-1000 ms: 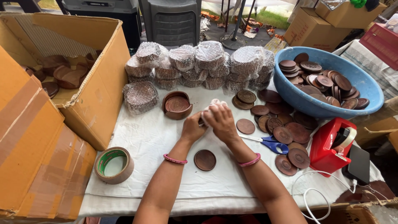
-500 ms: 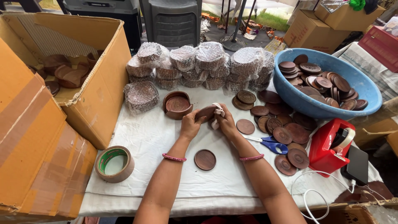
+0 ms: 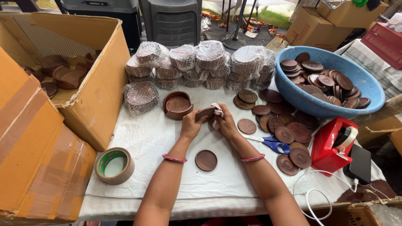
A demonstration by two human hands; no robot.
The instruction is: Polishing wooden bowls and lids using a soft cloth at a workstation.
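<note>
Lifting the wooden disc point(image 3: 206, 112) higher, both hands seemingly rub it.

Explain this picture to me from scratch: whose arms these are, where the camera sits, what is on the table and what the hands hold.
There is no machine here. A person wears a camera on the head, so the single view looks down along their own two bare arms at a table covered with a white cloth.

The left hand and the right hand meet over the table. Together they hold a round brown wooden disc and a small white cloth pressed against it.

Around them lie loose wooden discs, one single disc near the wrists, blue-handled scissors, a red tape dispenser, a roll of tape, bubble-wrapped stacks, a blue basin full of discs, and an open cardboard box.
</note>
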